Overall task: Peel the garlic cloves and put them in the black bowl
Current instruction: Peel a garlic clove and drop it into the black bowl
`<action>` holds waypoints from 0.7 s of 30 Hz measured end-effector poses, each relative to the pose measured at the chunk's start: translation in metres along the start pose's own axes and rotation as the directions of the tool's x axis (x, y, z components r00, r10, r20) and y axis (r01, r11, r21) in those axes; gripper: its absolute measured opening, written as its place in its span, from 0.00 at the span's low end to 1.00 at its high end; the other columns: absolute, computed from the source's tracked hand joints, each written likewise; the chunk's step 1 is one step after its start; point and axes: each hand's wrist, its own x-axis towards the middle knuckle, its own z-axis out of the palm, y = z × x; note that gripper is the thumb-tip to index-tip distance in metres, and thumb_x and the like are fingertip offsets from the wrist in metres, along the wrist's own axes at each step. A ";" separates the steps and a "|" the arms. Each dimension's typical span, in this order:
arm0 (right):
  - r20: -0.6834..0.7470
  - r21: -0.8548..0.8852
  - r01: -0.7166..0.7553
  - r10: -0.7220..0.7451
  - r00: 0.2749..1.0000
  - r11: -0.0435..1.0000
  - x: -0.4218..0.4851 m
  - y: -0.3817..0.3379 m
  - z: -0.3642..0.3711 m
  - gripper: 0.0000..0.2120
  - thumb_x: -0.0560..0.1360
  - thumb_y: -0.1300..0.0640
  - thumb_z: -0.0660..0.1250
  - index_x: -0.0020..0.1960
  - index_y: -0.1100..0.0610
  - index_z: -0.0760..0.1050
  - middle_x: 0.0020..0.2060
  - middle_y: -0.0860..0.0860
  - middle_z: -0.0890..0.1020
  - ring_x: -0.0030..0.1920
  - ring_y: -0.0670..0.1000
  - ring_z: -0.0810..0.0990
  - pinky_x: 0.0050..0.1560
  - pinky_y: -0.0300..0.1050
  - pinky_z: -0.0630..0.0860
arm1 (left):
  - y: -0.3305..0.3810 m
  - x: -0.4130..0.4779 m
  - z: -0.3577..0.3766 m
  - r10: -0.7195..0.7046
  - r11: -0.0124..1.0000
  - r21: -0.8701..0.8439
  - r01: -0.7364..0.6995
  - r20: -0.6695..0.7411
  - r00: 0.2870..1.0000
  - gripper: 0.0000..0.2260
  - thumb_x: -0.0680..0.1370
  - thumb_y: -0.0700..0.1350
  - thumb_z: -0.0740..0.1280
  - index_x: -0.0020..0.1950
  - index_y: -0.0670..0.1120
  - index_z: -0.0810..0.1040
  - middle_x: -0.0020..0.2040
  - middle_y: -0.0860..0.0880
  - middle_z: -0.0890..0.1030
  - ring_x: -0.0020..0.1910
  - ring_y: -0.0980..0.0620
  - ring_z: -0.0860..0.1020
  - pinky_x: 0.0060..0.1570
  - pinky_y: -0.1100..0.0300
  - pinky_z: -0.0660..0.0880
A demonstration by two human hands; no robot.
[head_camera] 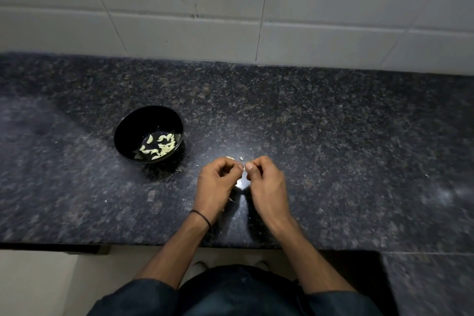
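Head view, left hand (217, 182), right hand (266, 185), curled together, pinching garlic clove (244, 170)

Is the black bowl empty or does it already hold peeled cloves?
Not empty. The black bowl stands upright on the counter with pale peeled cloves scattered across its bottom, far from full.

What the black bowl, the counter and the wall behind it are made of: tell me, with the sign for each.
Black bowl: glossy glazed ceramic or melamine, by its smooth sheen; which one cannot be told. Counter: polished granite-like stone, dark and speckled, mirroring a light. Wall: pale glazed tiles, seen by the grout lines, with stains.
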 end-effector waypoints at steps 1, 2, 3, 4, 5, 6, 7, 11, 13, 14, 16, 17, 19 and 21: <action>0.006 -0.018 0.027 -0.027 1.000 0.999 0.000 0.001 -0.001 0.09 0.82 0.55 0.64 0.44 0.55 0.75 0.38 0.47 0.80 0.38 0.45 0.76 0.39 0.39 0.71 | 0.001 0.000 -0.001 -0.015 1.000 0.005 0.015 0.009 1.000 0.05 0.76 0.38 0.72 0.40 0.42 0.83 0.35 0.50 0.83 0.36 0.54 0.78 0.37 0.61 0.73; 0.014 -0.028 0.049 -0.049 0.999 0.998 0.001 0.002 -0.002 0.08 0.82 0.56 0.64 0.44 0.55 0.75 0.38 0.47 0.80 0.39 0.45 0.76 0.39 0.39 0.72 | 0.002 0.001 -0.002 -0.032 0.999 0.006 0.032 0.025 0.999 0.05 0.76 0.38 0.72 0.39 0.42 0.83 0.34 0.49 0.82 0.35 0.54 0.77 0.36 0.61 0.73; 0.021 -0.031 0.066 -0.066 0.998 0.997 0.002 0.003 -0.003 0.08 0.82 0.56 0.64 0.45 0.54 0.75 0.38 0.46 0.80 0.40 0.45 0.77 0.40 0.38 0.72 | 0.003 0.001 -0.003 -0.048 0.999 0.006 0.048 0.045 0.998 0.05 0.75 0.38 0.73 0.39 0.41 0.83 0.33 0.48 0.81 0.34 0.54 0.77 0.35 0.61 0.73; 0.028 -0.029 0.077 -0.077 0.997 0.997 0.003 0.004 -0.004 0.08 0.82 0.56 0.64 0.44 0.54 0.75 0.38 0.46 0.81 0.40 0.44 0.78 0.41 0.37 0.72 | 0.004 0.001 -0.005 -0.058 0.998 0.014 0.057 0.065 0.996 0.06 0.75 0.38 0.73 0.38 0.41 0.83 0.33 0.47 0.81 0.34 0.54 0.76 0.34 0.61 0.73; 0.039 -0.022 0.080 -0.080 0.996 0.997 0.004 0.005 -0.005 0.08 0.82 0.57 0.65 0.44 0.54 0.76 0.38 0.46 0.81 0.40 0.43 0.78 0.41 0.35 0.72 | 0.005 0.001 -0.006 -0.063 0.998 0.027 0.061 0.082 0.995 0.06 0.75 0.38 0.72 0.38 0.42 0.83 0.33 0.46 0.81 0.33 0.54 0.76 0.34 0.62 0.73; 0.055 -0.009 0.075 -0.074 0.996 0.997 0.005 0.005 -0.006 0.07 0.81 0.57 0.65 0.44 0.54 0.77 0.38 0.46 0.82 0.40 0.42 0.79 0.40 0.32 0.71 | 0.007 0.001 -0.007 -0.067 0.997 0.036 0.064 0.095 0.993 0.06 0.75 0.39 0.72 0.37 0.43 0.83 0.33 0.46 0.82 0.33 0.54 0.77 0.34 0.62 0.73; 0.078 0.011 0.064 -0.065 0.995 0.998 0.006 0.005 -0.007 0.07 0.81 0.58 0.65 0.45 0.55 0.78 0.37 0.45 0.82 0.40 0.40 0.79 0.40 0.30 0.71 | 0.008 0.001 -0.008 -0.075 0.997 0.033 0.071 0.106 0.992 0.06 0.75 0.39 0.72 0.38 0.42 0.84 0.34 0.45 0.82 0.34 0.54 0.77 0.34 0.62 0.74; 0.159 0.086 0.047 -0.060 0.985 0.995 0.010 0.006 -0.012 0.07 0.81 0.59 0.65 0.45 0.57 0.79 0.37 0.46 0.83 0.38 0.39 0.79 0.42 0.30 0.72 | 0.009 0.001 -0.011 -0.108 0.994 0.024 0.106 0.151 0.983 0.06 0.76 0.39 0.71 0.40 0.40 0.84 0.34 0.44 0.81 0.33 0.52 0.77 0.34 0.62 0.73; 0.184 0.117 0.024 -0.045 0.982 0.993 0.012 0.009 -0.012 0.08 0.81 0.59 0.66 0.44 0.57 0.79 0.37 0.47 0.83 0.37 0.41 0.78 0.43 0.35 0.73 | 0.008 0.002 -0.011 -0.108 0.994 0.046 0.102 0.173 0.979 0.07 0.77 0.39 0.71 0.40 0.40 0.83 0.31 0.49 0.80 0.31 0.55 0.74 0.32 0.65 0.70; 0.191 0.138 0.002 -0.028 0.981 0.990 0.013 0.011 -0.011 0.08 0.81 0.59 0.66 0.44 0.57 0.79 0.36 0.48 0.83 0.37 0.42 0.78 0.43 0.38 0.74 | 0.007 0.003 -0.011 -0.107 0.994 0.052 0.099 0.186 0.977 0.07 0.77 0.40 0.70 0.39 0.40 0.82 0.30 0.52 0.78 0.30 0.57 0.73 0.32 0.67 0.69; 0.204 0.176 -0.044 0.007 0.979 0.983 0.014 0.014 -0.011 0.08 0.81 0.58 0.66 0.44 0.57 0.79 0.35 0.48 0.82 0.36 0.43 0.77 0.42 0.43 0.74 | 0.006 0.002 -0.009 -0.112 0.993 0.045 0.105 0.203 0.973 0.08 0.79 0.40 0.69 0.41 0.40 0.82 0.30 0.53 0.77 0.29 0.60 0.72 0.30 0.68 0.68; 0.210 0.195 -0.064 0.022 0.977 0.979 0.014 0.014 -0.011 0.09 0.81 0.58 0.66 0.44 0.57 0.79 0.35 0.48 0.82 0.36 0.44 0.77 0.42 0.43 0.74 | 0.006 0.002 -0.009 -0.116 0.993 0.035 0.111 0.206 0.972 0.08 0.79 0.40 0.68 0.42 0.40 0.82 0.31 0.53 0.77 0.29 0.60 0.72 0.30 0.68 0.68; 0.217 0.221 -0.086 0.037 0.975 0.972 0.014 0.014 -0.011 0.09 0.81 0.58 0.66 0.44 0.59 0.79 0.35 0.49 0.82 0.36 0.45 0.76 0.41 0.43 0.73 | 0.005 0.002 -0.009 -0.134 0.991 0.015 0.134 0.211 0.968 0.08 0.80 0.40 0.68 0.43 0.39 0.83 0.32 0.51 0.78 0.30 0.59 0.72 0.31 0.68 0.68; 0.216 0.227 -0.083 0.033 0.976 0.970 0.014 0.014 -0.012 0.08 0.81 0.59 0.66 0.44 0.59 0.79 0.35 0.48 0.82 0.36 0.45 0.76 0.40 0.43 0.74 | 0.004 0.002 -0.008 -0.159 0.987 0.004 0.162 0.207 0.965 0.07 0.79 0.41 0.68 0.43 0.40 0.83 0.33 0.49 0.78 0.30 0.58 0.71 0.30 0.68 0.68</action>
